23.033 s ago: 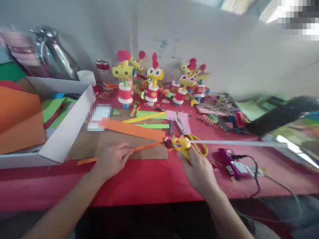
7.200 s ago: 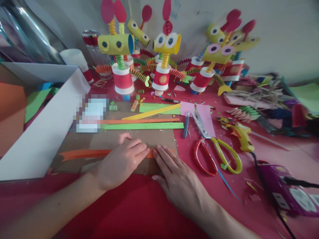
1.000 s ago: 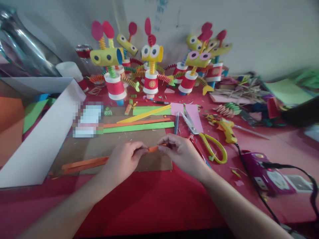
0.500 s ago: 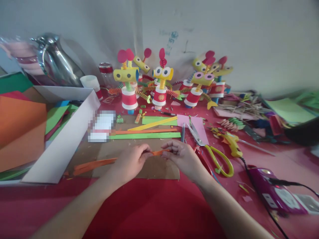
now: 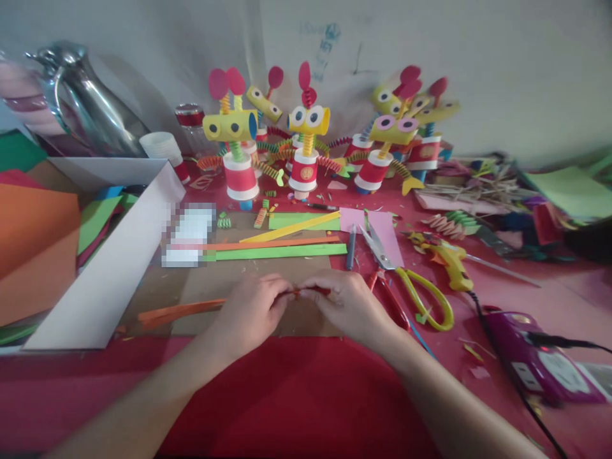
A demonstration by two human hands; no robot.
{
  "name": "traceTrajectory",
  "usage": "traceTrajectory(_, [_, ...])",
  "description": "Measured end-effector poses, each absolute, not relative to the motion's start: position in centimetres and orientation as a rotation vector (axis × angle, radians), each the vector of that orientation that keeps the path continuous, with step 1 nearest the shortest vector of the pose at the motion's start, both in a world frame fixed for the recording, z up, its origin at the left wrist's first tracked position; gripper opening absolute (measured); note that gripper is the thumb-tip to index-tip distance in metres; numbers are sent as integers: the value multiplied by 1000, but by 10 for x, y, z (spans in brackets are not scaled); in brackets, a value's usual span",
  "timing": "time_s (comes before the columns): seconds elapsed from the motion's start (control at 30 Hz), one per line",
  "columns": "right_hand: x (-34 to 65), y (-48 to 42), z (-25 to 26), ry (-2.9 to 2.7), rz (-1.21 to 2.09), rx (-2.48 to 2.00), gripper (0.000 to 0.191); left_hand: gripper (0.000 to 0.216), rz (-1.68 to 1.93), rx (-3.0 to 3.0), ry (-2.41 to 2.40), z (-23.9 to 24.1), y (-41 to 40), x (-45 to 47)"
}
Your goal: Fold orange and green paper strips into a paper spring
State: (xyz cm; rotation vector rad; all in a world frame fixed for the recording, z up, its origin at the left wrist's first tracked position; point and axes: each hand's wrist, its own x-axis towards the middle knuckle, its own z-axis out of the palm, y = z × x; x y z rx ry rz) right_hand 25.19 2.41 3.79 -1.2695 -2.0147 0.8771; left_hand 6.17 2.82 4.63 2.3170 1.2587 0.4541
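Observation:
My left hand (image 5: 255, 312) and my right hand (image 5: 347, 303) meet over a brown cardboard sheet (image 5: 196, 287), thumbs and fingers pinched. Between them they grip an orange paper strip (image 5: 179, 310), whose long end trails out to the left of my left hand. Only a thin dark orange bit of it shows at the fingertips. Beyond my hands lie a light green strip (image 5: 282, 252), a second orange strip (image 5: 258, 244) and a yellow strip (image 5: 291, 227). Scissors (image 5: 382, 252) with one red and one yellow handle lie open to the right of my right hand.
Paper-cup figures (image 5: 240, 178) with springy paper arms stand along the wall. At left is a white box (image 5: 109, 255) of coloured paper, with a steel jug (image 5: 90, 102) behind it. A yellow glue gun (image 5: 449, 264) and a purple power strip (image 5: 545, 354) with cords lie right.
My hands have come closer together, and less of the orange strip shows between the fingertips. My right hand has turned its fingers inward. The view has shifted slightly.

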Motion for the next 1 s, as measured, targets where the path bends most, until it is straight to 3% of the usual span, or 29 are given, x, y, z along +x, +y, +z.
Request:
traceTrajectory(0.4, [254,25,37,-2198,703,-1369,19,20,435,2230,1300,44,33,57])
traceTrajectory(0.63, [257,26,42,-2160,913,-1439,18,26,132,1841,1254,52,41,39])
traceTrajectory(0.8, [256,28,43,-2118,1086,-1441,20,16,167,1567,1110,57,47,34])
traceTrajectory(1.0, [259,31,42,-2042,1221,-1461,24,30,119,1537,1085,58,55,24])
